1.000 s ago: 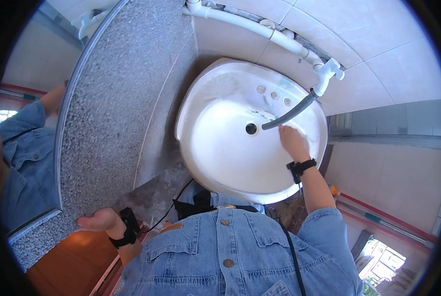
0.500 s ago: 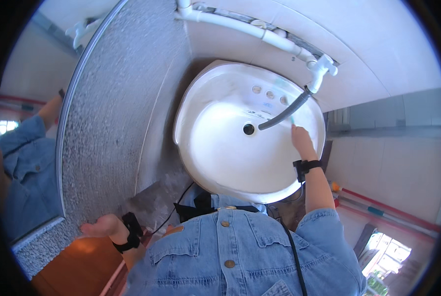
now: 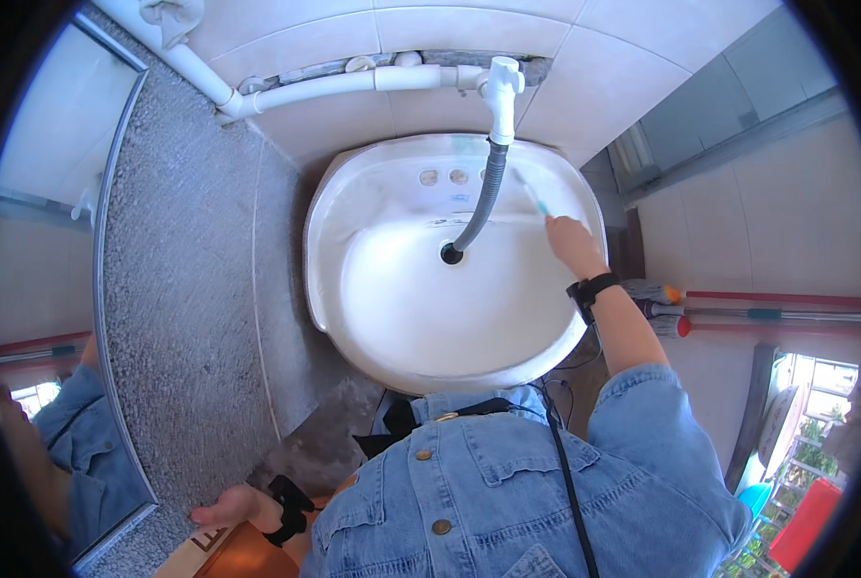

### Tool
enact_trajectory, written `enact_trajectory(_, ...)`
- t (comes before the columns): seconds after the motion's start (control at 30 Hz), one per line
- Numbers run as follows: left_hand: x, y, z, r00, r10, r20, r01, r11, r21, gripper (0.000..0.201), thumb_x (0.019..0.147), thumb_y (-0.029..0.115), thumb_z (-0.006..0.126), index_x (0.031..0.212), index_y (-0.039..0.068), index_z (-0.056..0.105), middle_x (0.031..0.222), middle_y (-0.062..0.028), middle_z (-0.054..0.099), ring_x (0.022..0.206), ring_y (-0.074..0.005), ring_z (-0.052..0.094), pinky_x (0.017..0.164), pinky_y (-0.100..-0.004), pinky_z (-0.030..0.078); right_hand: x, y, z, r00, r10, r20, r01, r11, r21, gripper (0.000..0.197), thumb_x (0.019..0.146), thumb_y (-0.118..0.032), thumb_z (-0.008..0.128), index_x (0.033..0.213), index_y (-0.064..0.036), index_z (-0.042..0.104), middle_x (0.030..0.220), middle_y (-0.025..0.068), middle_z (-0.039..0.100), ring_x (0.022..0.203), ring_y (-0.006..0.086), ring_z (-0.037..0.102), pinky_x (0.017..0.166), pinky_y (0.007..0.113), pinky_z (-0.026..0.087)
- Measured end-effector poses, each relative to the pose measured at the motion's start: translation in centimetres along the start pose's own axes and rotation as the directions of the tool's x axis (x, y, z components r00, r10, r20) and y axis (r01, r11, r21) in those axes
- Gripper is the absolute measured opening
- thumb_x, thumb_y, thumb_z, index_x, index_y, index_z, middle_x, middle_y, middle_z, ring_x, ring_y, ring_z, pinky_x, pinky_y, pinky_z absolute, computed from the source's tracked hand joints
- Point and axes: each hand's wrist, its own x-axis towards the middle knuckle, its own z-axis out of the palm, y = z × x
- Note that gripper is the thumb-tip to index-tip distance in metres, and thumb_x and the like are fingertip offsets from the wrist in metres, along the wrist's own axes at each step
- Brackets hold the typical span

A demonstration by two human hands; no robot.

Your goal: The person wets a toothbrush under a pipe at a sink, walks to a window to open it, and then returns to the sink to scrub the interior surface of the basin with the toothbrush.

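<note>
My right hand (image 3: pixel 575 245) is closed on a slim teal-and-white stick (image 3: pixel 541 204) that looks like a toothbrush, though its far end is blurred. The stick slants over the right back part of the white washbasin (image 3: pixel 450 332). A grey ribbed hose (image 3: pixel 488 188) hangs from the white plastic tap (image 3: pixel 501 96), its end at the drain hole (image 3: pixel 451 254). Low on the left, my left hand (image 3: pixel 230 507) is open and holds nothing, beside an orange-brown surface (image 3: pixel 247 557) and near the rough grey wall.
A framed mirror (image 3: pixel 54 270) stands on the rough grey wall (image 3: pixel 189 289) at left. White pipe (image 3: pixel 324 94) runs along the tiled wall behind the basin. Mops (image 3: pixel 662 294) with long handles (image 3: pixel 777 313) lie to the right. A black cable (image 3: pixel 577 491) crosses my denim shirt.
The view has turned and shifted, so the basin and tap appear farther left and straighter. My right hand, with the stick, stays over the basin's right side. My left hand remains low at left.
</note>
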Motion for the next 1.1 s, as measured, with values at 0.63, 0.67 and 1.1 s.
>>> enact_trajectory(0.63, -1.1, -1.4, -1.0, 0.985, -0.17, -0.015, 0.164, 0.967, -0.197, 0.058, 0.092, 0.026, 0.033, 0.135, -0.004, 0.009, 0.133, -0.0196, 0.027, 0.112, -0.0258, 0.041, 0.094, -0.0356, 0.039, -0.4, -14.4, -1.2, 0.95, -0.313, 0.019, 0.301, 0.929, 0.216, 0.032, 0.087, -0.033, 0.043, 0.085, -0.008, 0.062, 0.08, 0.0151, 0.063, 0.077, 0.0344, 0.061, 0.066, 0.044, 0.048)
enact_trajectory(0.67, -1.2, -2.0, -1.7, 0.985, -0.173, -0.019, 0.166, 0.968, -0.189, 0.058, 0.092, 0.026, 0.033, 0.135, -0.004, 0.009, 0.133, -0.0196, 0.027, 0.112, -0.0258, 0.041, 0.094, -0.0356, 0.039, -0.1, -14.2, -1.3, 0.947, -0.32, 0.023, 0.308, 0.927, 0.212, 0.032, 0.087, -0.033, 0.043, 0.085, -0.008, 0.062, 0.08, 0.0151, 0.063, 0.077, 0.0344, 0.061, 0.066, 0.044, 0.048)
enact_trajectory(1.1, -0.3, 1.5, 0.0, 0.98, -0.179, 0.09, 0.187, 0.979, -0.087, 0.059, 0.094, 0.032, 0.03, 0.137, -0.001, 0.008, 0.137, -0.017, 0.022, 0.118, -0.0277, 0.032, 0.099, -0.0393, 0.031, 3.2, -12.6, -3.6, 0.982, -0.157, 0.108, 0.136, 0.973, 0.185, 0.041, 0.089, -0.04, 0.039, 0.081, -0.0055, 0.06, 0.081, 0.0158, 0.062, 0.082, 0.0331, 0.059, 0.069, 0.043, 0.046)
